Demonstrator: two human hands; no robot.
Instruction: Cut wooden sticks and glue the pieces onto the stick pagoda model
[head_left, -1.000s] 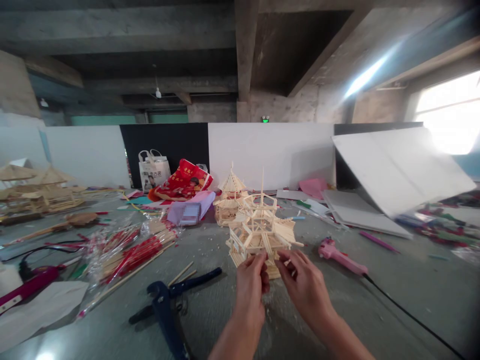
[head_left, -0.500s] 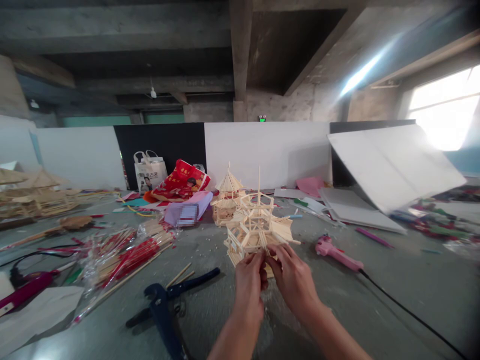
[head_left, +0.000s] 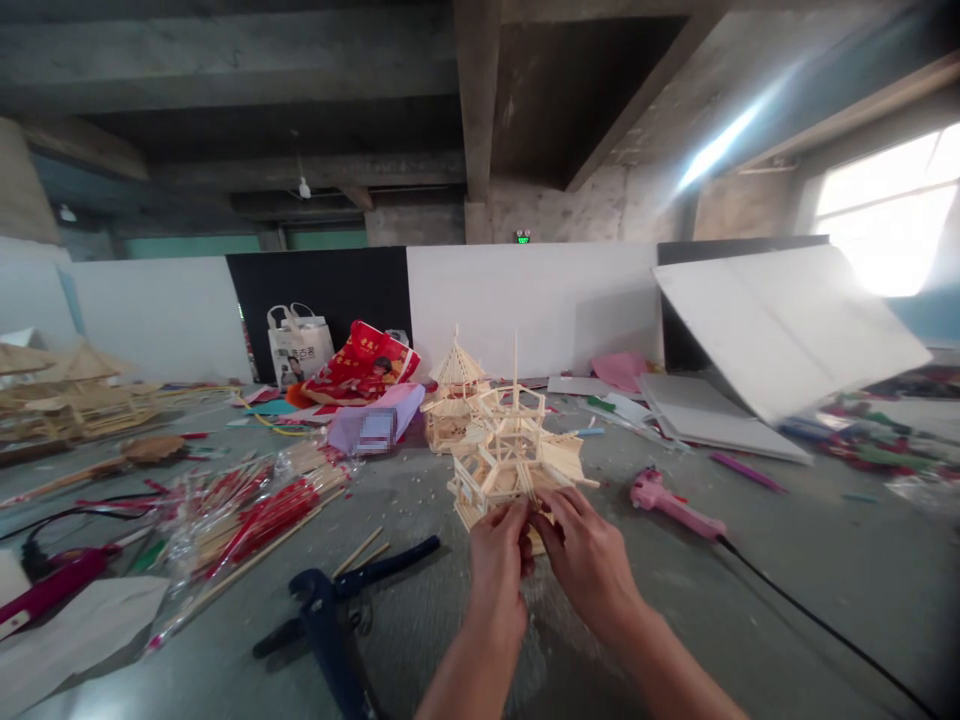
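Note:
A pavilion model (head_left: 517,440) built from thin pale wooden sticks stands in front of me, with a bare upright stick at its top. At its near side my left hand (head_left: 499,540) is closed in a pinch. My right hand (head_left: 581,540) is pinched right beside it, the fingertips of both nearly meeting. Thin wooden sticks (head_left: 523,482) at the model's front edge run down into the fingertips, whose grip is partly hidden. A second stick model with a pointed roof (head_left: 456,370) stands just behind.
A dark blue cutter (head_left: 326,620) lies left of my hands, near loose sticks. Red-wrapped stick bundles (head_left: 277,515) are further left. A pink glue gun (head_left: 679,505) with a black cord lies right. White boards (head_left: 720,425), a red bag (head_left: 367,365) and a tote bag (head_left: 300,345) are behind.
Almost nothing differs. Both hands keep their pinch at the model's front edge, and the view has shifted very slightly.

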